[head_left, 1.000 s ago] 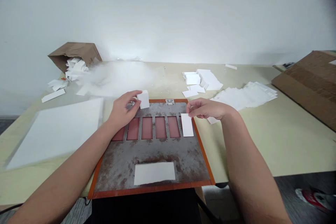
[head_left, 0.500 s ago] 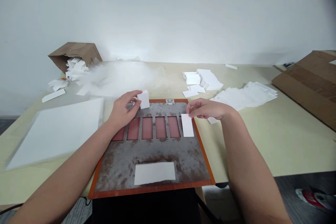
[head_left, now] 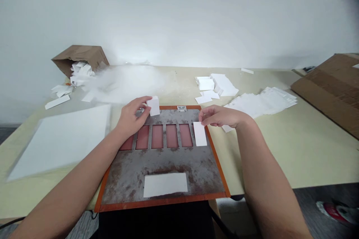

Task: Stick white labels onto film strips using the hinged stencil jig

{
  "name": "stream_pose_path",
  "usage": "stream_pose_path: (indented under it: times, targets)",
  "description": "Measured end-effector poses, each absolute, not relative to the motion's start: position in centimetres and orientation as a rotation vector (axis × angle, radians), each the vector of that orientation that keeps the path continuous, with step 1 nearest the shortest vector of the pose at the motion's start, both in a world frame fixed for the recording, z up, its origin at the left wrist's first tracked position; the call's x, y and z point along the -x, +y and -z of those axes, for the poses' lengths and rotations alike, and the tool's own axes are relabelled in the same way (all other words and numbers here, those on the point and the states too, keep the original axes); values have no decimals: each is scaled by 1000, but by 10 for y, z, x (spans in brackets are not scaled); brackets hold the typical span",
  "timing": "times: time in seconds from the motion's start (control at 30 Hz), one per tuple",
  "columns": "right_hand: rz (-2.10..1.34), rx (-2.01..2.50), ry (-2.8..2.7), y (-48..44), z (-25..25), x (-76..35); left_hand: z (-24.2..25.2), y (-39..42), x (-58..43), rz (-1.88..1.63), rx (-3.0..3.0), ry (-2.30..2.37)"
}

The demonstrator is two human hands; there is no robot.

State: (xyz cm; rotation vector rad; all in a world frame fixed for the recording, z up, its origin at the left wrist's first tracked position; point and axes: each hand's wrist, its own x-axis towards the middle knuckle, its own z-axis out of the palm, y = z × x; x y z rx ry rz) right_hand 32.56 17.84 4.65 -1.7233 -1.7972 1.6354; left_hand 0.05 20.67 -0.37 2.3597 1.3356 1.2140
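Lining up the card: the white card [head_left: 200,134] lies over the rightmost slot [head_left: 193,128], a dark pink sliver showing along its left side; a slight nudge leftward would probably centre it.
Right hand [head_left: 220,115]: thumb and fingers together, pinching the card at its top edge; a light pinch seems best, so that the thin card does not bend.
Left hand [head_left: 131,117]: thumb and fingers clamped on a small card stack [head_left: 154,106], near the plate's far edge, well apart from the card.
Metal plate [head_left: 168,160]: pink openings [head_left: 157,136] run in a row beside the card; the bars between them make a good guide for parallel edges.
Card's lower end: I cannot tell whether it touches the plate; it should lie flat before release.
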Motion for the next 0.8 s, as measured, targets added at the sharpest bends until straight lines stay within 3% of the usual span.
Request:
stream_pose_path:
  times: [0.8]
  targets:
    - [-1392,1761,-1922,181,-36,-322,3,206,-2,-1273,-2534,1195]
